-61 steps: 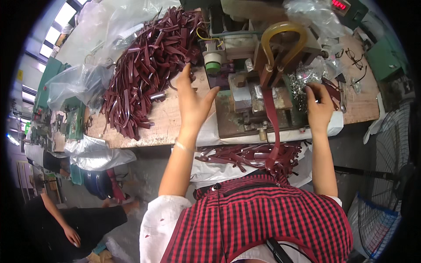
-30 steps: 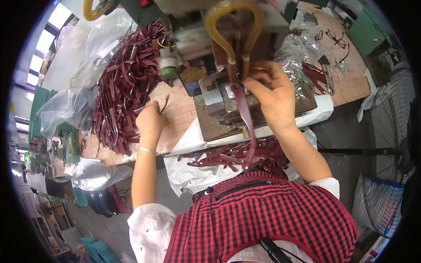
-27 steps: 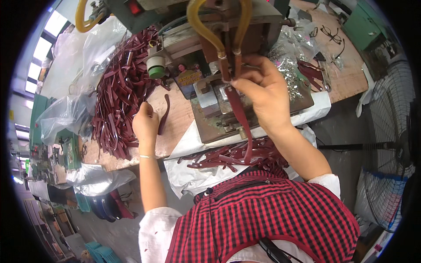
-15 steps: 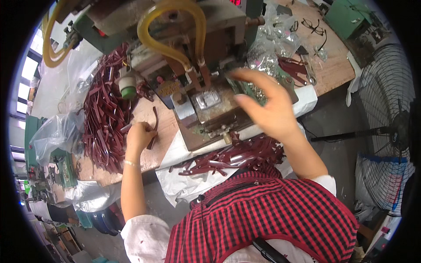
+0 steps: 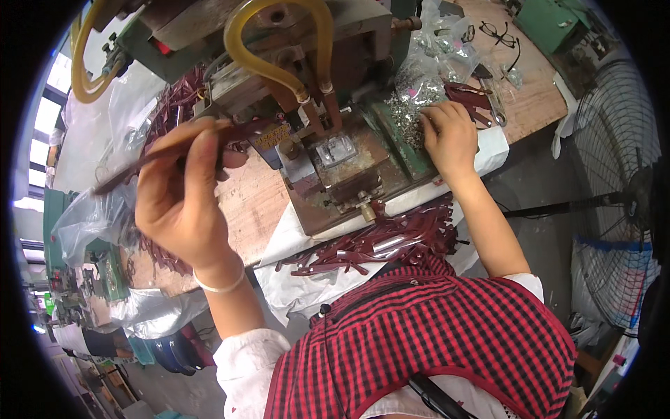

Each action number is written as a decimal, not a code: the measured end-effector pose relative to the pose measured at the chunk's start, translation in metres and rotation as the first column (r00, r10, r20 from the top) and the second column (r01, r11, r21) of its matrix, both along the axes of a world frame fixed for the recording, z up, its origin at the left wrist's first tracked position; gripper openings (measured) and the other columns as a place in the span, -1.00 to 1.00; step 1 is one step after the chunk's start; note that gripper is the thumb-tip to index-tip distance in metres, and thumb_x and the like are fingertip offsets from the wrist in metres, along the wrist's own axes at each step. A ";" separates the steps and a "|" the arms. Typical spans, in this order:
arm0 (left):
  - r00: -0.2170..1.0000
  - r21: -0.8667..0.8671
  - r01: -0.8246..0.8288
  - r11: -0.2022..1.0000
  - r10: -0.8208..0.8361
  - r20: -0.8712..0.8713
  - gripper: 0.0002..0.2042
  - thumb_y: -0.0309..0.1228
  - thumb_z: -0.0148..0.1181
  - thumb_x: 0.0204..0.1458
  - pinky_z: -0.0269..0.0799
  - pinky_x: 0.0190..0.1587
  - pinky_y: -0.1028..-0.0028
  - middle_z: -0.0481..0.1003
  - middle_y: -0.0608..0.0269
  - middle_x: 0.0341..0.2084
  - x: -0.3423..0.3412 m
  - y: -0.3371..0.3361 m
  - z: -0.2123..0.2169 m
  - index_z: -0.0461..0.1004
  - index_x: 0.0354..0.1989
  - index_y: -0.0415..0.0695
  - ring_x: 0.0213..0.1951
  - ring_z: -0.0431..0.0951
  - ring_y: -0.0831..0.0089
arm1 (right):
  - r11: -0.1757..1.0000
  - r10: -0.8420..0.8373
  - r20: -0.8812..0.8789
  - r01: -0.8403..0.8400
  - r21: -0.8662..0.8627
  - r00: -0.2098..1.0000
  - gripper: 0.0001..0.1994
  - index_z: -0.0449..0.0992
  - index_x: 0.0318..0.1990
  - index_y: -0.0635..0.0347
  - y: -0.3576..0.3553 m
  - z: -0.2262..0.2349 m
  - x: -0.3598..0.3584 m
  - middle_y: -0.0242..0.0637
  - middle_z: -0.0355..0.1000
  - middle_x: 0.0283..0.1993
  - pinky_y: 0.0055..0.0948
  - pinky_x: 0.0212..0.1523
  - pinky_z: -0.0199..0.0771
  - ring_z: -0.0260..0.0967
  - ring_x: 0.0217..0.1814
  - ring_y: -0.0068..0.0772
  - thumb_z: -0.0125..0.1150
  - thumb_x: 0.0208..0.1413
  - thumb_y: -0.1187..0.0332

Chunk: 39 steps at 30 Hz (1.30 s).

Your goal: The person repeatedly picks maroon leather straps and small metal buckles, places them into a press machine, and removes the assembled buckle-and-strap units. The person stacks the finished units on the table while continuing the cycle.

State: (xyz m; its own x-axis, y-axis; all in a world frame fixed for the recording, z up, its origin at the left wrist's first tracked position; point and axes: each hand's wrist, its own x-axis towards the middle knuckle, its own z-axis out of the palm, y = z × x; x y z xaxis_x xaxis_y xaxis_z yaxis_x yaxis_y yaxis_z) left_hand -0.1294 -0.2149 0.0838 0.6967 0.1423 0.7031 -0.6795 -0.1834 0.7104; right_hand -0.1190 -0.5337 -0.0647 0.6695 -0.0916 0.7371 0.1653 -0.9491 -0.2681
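My left hand (image 5: 183,209), raised large at the left, pinches a dark red eyeglass temple (image 5: 241,131) between thumb and fingers. The temple lies slanted, one end pointing toward the machine. My right hand (image 5: 452,141) is at the heap of small metal pieces (image 5: 410,115) right of the machine, its fingers curled down and drawn together. Whatever its fingertips grip is too small or hidden to make out. Between the hands, a small clear-looking metal fixture (image 5: 335,149) sits on the machine's bed, under two copper-coloured prongs (image 5: 324,124).
A yellow hose (image 5: 237,31) loops above the prongs. More dark red temples lie in a pile (image 5: 391,241) on white sheeting at the near edge, and another heap (image 5: 164,255) is partly behind my left hand. Eyeglasses (image 5: 499,33) lie far right; a black fan (image 5: 631,195) stands beyond the table.
My left hand has lifted from the tabletop, bringing a temple up toward the camera. My right hand has moved right, from above the machine to the metal pieces, and its fingers have curled.
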 end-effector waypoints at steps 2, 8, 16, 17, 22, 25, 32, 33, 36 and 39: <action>1.000 0.023 0.007 1.000 -0.007 -0.007 -0.86 -0.61 0.14 0.27 0.49 -0.43 0.60 0.65 -0.06 -0.28 -0.010 0.006 -0.002 0.55 -0.09 -0.43 -0.49 0.59 0.47 | 0.999 0.018 0.086 -0.022 0.050 0.996 -0.86 0.67 -0.25 0.16 -0.006 -0.006 0.004 -0.24 0.64 -0.26 -0.24 -0.13 0.56 0.57 -0.17 -0.12 0.39 0.01 0.43; 0.997 -0.052 0.061 0.997 -0.063 -0.039 -0.86 -0.54 0.10 0.32 0.56 -0.40 0.55 0.61 -0.11 -0.21 -0.014 0.012 -0.033 0.51 -0.11 -0.40 -0.48 0.60 0.41 | 0.693 0.196 -0.135 -0.040 0.720 0.971 -0.85 0.66 -0.17 0.21 0.003 0.009 0.006 -0.31 0.63 -0.29 -0.47 -0.17 0.50 0.56 -0.27 -0.47 0.35 0.11 0.42; 0.982 0.029 0.067 0.997 -0.071 0.174 -0.81 -0.45 0.08 0.31 0.52 -0.49 0.59 0.57 -0.16 -0.32 -0.035 -0.005 0.001 0.45 -0.13 -0.39 -0.48 0.59 0.35 | 0.888 0.342 -0.030 -0.312 0.338 0.939 -0.82 0.69 -0.15 0.22 0.050 0.064 -0.004 -0.16 0.64 -0.19 -0.29 -0.08 0.55 0.60 -0.16 -0.18 0.34 0.08 0.47; 0.984 0.048 0.089 0.995 -0.095 0.151 -0.82 -0.47 0.06 0.32 0.53 -0.45 0.58 0.59 -0.14 -0.30 -0.035 -0.006 0.003 0.47 -0.11 -0.39 -0.47 0.59 0.36 | 0.899 0.330 -0.033 -0.303 0.317 0.943 -0.84 0.69 -0.17 0.20 0.050 0.064 -0.002 -0.16 0.63 -0.23 -0.25 -0.09 0.55 0.58 -0.16 -0.11 0.35 0.07 0.45; 0.996 0.011 -0.090 0.996 0.089 0.023 -0.88 -0.59 0.22 0.24 0.56 -0.40 0.57 0.64 -0.10 -0.30 -0.003 -0.014 -0.006 0.54 -0.15 -0.43 -0.46 0.64 0.39 | 0.752 0.446 0.024 -0.389 0.532 0.895 -0.87 0.69 -0.25 0.15 0.072 0.079 -0.005 -0.17 0.60 -0.33 -0.22 -0.10 0.54 0.56 -0.19 -0.07 0.38 0.02 0.41; 0.998 -0.015 -0.012 1.000 0.013 0.063 -0.87 -0.59 0.23 0.24 0.60 -0.36 0.53 0.64 -0.09 -0.25 0.004 -0.008 -0.006 0.53 -0.15 -0.45 -0.44 0.66 0.35 | 0.511 0.545 0.084 -0.410 0.755 0.834 -0.86 0.65 -0.24 0.26 0.102 0.083 -0.017 -0.23 0.63 -0.30 -0.38 -0.11 0.52 0.59 -0.19 -0.31 0.38 0.03 0.45; 0.998 -0.020 -0.007 1.000 0.009 0.061 -0.86 -0.58 0.23 0.25 0.58 -0.38 0.55 0.63 -0.08 -0.23 0.002 -0.006 -0.005 0.53 -0.16 -0.47 -0.45 0.67 0.36 | 0.122 0.633 0.167 -0.311 0.943 0.755 -0.61 0.45 0.06 0.32 0.120 0.085 -0.016 -0.29 0.60 -0.33 -0.54 -0.17 0.47 0.53 -0.24 -0.56 0.36 0.05 0.55; 0.998 -0.021 -0.018 1.000 0.019 0.053 -0.86 -0.58 0.23 0.25 0.57 -0.38 0.56 0.64 -0.07 -0.25 0.002 -0.007 -0.004 0.54 -0.15 -0.46 -0.45 0.67 0.36 | 0.119 0.644 0.160 -0.304 0.945 0.749 -0.59 0.44 0.08 0.32 0.122 0.087 -0.017 -0.29 0.60 -0.33 -0.54 -0.17 0.47 0.52 -0.25 -0.57 0.36 0.05 0.55; 0.999 -0.028 -0.037 0.999 0.037 0.025 -0.86 -0.58 0.24 0.24 0.53 -0.38 0.60 0.64 -0.03 -0.28 0.000 -0.010 -0.003 0.55 -0.14 -0.45 -0.45 0.66 0.39 | 0.158 0.608 0.163 -0.319 0.934 0.777 -0.60 0.43 0.08 0.32 0.122 0.085 -0.020 -0.28 0.60 -0.33 -0.50 -0.20 0.48 0.51 -0.28 -0.55 0.34 0.06 0.55; 1.000 -0.032 -0.020 0.999 0.020 0.014 -0.85 -0.58 0.25 0.24 0.51 -0.37 0.62 0.65 -0.01 -0.30 -0.002 -0.013 -0.001 0.56 -0.13 -0.44 -0.45 0.66 0.41 | 0.111 0.587 0.185 -0.304 0.946 0.788 -0.60 0.43 0.08 0.32 0.124 0.087 -0.021 -0.25 0.60 -0.34 -0.47 -0.20 0.49 0.53 -0.28 -0.51 0.32 0.06 0.54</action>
State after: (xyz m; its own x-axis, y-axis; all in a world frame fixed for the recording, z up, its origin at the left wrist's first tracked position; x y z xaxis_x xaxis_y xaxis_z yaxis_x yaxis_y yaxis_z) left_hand -0.1311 -0.2284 0.0828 0.6832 0.1787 0.7080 -0.6862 -0.1743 0.7062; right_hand -0.1397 -0.4097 0.0225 0.9498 -0.2085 0.2334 0.2760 0.2062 -0.9388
